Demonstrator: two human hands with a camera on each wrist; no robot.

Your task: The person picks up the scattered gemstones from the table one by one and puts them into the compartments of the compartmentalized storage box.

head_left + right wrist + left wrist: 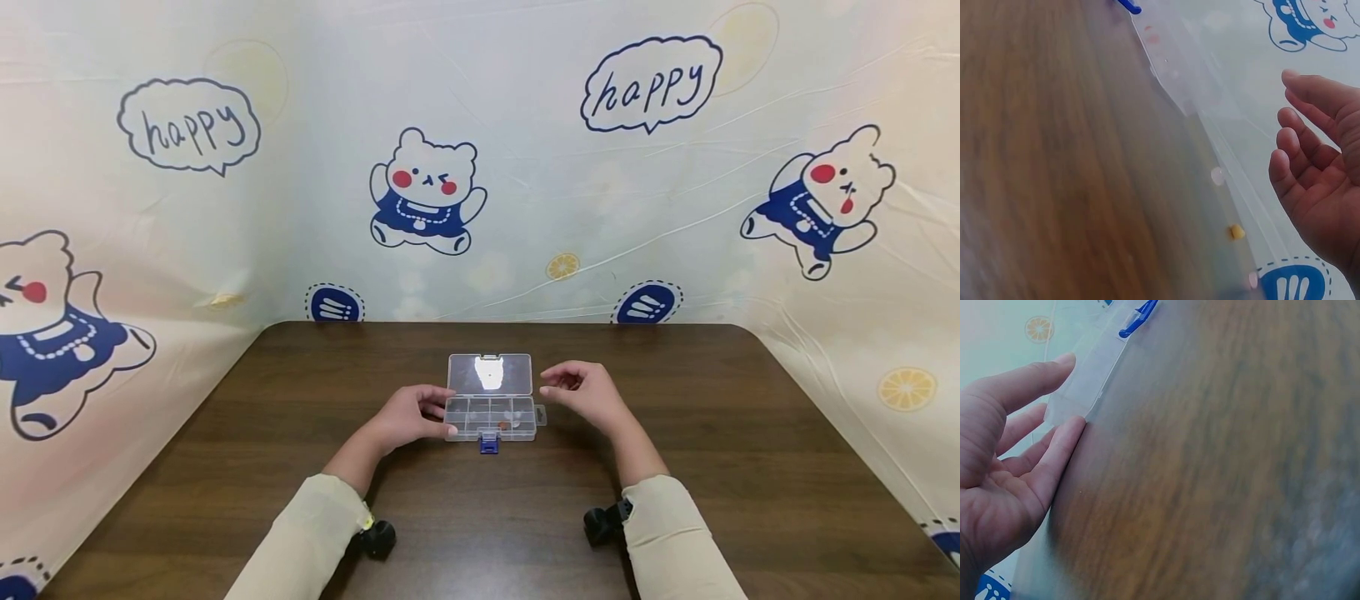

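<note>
A clear plastic compartment box (489, 417) lies on the table with its lid (467, 373) folded back and a blue latch (489, 444) at the front. Inside, toward the right, are a small orange-red piece (503, 426) and a few whitish ones. My left hand (411, 415) holds the box's left end, thumb at the front corner and fingers behind. Just off the right end, my right hand (592, 393) hovers with loosely bent fingers; I see nothing between them. In the right wrist view, a small yellow piece (1237, 232) and a clear round one (1218, 176) lie near that hand.
The brown wooden table (300, 517) reaches back to a patterned cloth (525, 183) hung behind and at both sides. Black wrist cameras sit below the left sleeve (300, 533) and the right sleeve (675, 533). A hang tab (541, 416) sticks out from the box's right end.
</note>
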